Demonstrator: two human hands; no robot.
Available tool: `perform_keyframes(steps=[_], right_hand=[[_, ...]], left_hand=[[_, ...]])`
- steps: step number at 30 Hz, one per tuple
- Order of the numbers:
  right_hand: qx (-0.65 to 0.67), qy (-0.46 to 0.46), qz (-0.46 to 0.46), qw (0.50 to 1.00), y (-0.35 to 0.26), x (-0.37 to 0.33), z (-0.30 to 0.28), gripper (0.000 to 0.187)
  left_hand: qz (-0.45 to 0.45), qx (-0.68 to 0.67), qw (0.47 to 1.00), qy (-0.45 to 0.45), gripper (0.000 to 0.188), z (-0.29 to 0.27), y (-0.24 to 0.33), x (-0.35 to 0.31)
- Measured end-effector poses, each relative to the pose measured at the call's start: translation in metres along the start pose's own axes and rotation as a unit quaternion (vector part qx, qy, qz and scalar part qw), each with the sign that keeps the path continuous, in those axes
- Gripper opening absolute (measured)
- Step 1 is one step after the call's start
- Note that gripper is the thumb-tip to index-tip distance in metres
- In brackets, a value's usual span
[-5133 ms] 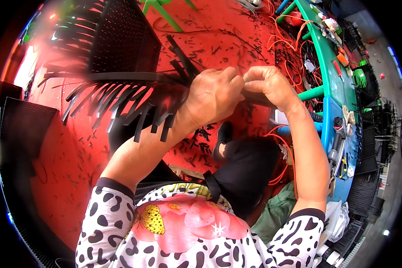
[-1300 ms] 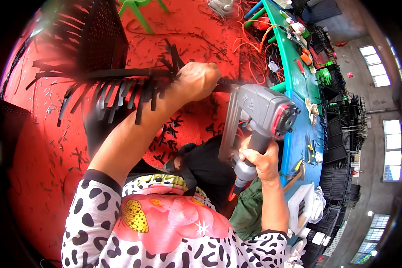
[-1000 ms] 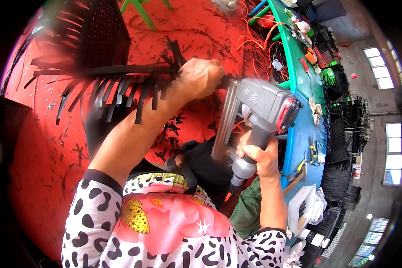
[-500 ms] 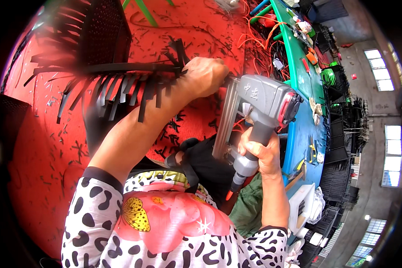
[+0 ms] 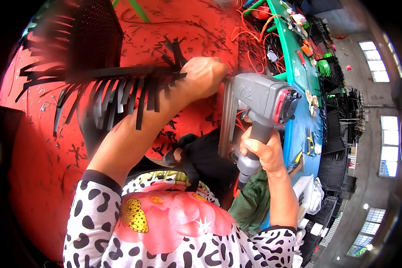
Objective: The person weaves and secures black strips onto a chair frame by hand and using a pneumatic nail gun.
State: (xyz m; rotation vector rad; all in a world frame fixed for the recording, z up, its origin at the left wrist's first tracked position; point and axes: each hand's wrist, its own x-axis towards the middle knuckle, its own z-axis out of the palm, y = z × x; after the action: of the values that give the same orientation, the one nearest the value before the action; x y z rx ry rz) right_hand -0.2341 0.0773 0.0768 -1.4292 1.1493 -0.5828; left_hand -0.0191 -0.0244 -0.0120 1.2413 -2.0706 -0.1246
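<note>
My right hand (image 5: 263, 148) is wrapped round the handle of a grey pneumatic nail gun (image 5: 260, 91) with a red-and-black end cap. Its nose end comes close to my left hand (image 5: 205, 73); whether they touch is hard to tell. That left hand is closed in a fist on the end of a black woven frame (image 5: 125, 71), with its fingertips turned away and hidden. Loose flat black strips (image 5: 120, 96) hang in a fringe from the frame's rail and over my left forearm. The frame's far left part is blurred.
Black strip offcuts litter the red floor (image 5: 44, 147). Along the right stand a green table (image 5: 295, 58) and a blue table (image 5: 304, 129) carrying pliers (image 5: 309, 140) and other tools. Orange hoses (image 5: 254, 33) tangle beside the green table. Stacked black woven pieces (image 5: 337, 138) stand beyond.
The nail gun has shifted slightly in my right hand, its lower end swinging a little right. My left hand stays closed at the frame's end. The surroundings slide slightly left in view.
</note>
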Motion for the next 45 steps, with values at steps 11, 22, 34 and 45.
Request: perform_keyframes(steps=[11, 22, 34, 45], right_hand=[[-0.015, 0.003, -0.004, 1.0, -0.008, 0.007, -0.002, 0.011], [0.098, 0.117, -0.04, 0.987, 0.005, -0.018, -0.015, 0.019], [0.012, 0.38, -0.052, 0.924, 0.061, -0.012, -0.182, 0.053], [-0.361, 0.414, 0.316, 0.774, 0.123, 0.051, -0.301, 0.077]], left_hand=[[-0.012, -0.086, 0.996, -0.028, 0.018, -0.004, -0.005, 0.012], [-0.051, -0.074, 0.993, -0.071, 0.025, -0.01, -0.009, 0.015], [0.039, -0.078, 0.993, -0.086, 0.037, -0.039, -0.018, 0.014], [-0.024, -0.075, 0.991, -0.11, 0.034, -0.066, -0.017, 0.026]])
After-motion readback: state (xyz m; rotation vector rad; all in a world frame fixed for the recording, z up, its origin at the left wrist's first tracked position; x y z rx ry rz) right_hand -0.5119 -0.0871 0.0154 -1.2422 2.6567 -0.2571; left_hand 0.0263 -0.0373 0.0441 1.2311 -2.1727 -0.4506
